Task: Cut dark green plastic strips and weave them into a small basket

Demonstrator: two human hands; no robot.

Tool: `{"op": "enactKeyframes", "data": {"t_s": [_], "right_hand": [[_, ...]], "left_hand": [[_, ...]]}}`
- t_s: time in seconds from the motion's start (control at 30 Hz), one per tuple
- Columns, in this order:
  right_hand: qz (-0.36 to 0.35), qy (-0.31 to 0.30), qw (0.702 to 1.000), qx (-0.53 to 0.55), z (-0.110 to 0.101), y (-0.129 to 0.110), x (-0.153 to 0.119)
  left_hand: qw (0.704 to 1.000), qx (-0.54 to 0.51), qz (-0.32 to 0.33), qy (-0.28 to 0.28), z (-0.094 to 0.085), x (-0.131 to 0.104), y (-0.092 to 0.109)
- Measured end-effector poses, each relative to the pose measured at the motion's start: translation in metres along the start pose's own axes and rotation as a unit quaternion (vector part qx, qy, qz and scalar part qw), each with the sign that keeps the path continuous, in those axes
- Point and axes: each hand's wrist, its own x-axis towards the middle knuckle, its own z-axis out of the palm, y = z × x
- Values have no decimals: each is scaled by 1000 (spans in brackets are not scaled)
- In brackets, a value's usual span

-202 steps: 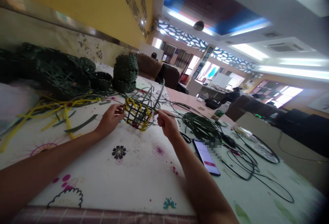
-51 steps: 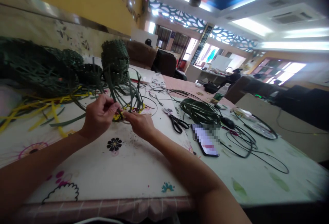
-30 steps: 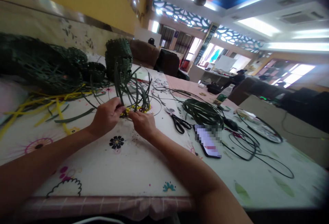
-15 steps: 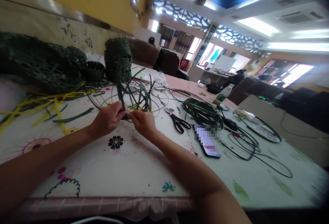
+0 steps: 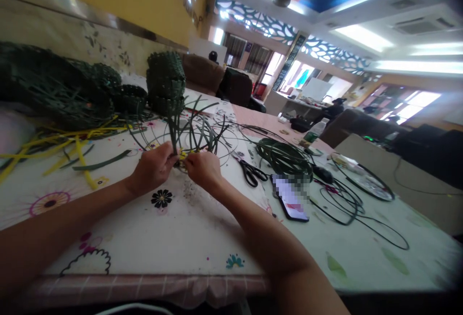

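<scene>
Green flat weaving strips rise and curl outward from a small woven piece with yellow strips at its base, just behind my hands. My left hand is closed, pinching the green strips at the left side of this piece. Close beside it, my right hand is also closed, its fingertips gripping the piece's near right edge. My fingers hide most of the woven base. Black-handled scissors lie to the right of my right hand.
Dark green woven baskets stand at the back left, near loose yellow strips. To the right lie a coil of green strip, a phone and a looped cable. A bottle stands behind. People sit far off.
The upright green strips have swung and spread to the right. My right hand has turned slightly, its fingers curling in more. My left hand has barely moved.
</scene>
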Motion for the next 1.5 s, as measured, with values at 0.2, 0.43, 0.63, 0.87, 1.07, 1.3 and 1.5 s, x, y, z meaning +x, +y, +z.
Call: {"op": "enactKeyframes", "data": {"t_s": [0.2, 0.43, 0.63, 0.87, 1.07, 1.3, 1.5], "right_hand": [[-154, 10, 988, -16, 5, 16, -9], [-122, 61, 990, 20, 11, 13, -5], [-107, 59, 989, 78, 8, 15, -1], [-98, 25, 994, 39, 4, 16, -2], [-62, 31, 997, 16, 6, 9, -7], [-41, 34, 998, 17, 6, 8, -6], [-25, 24, 999, 27, 3, 11, -4]], "left_hand": [[990, -28, -141, 6, -7, 9, 3], [978, -118, -166, -48, -11, 8, 1], [980, -119, -119, -107, -6, 8, 0], [986, -70, -134, -71, -3, 10, 1], [986, -69, -112, -101, -4, 12, -8], [976, -141, -85, -145, -7, 14, -9], [976, -143, -86, -142, -4, 10, -10]]}}
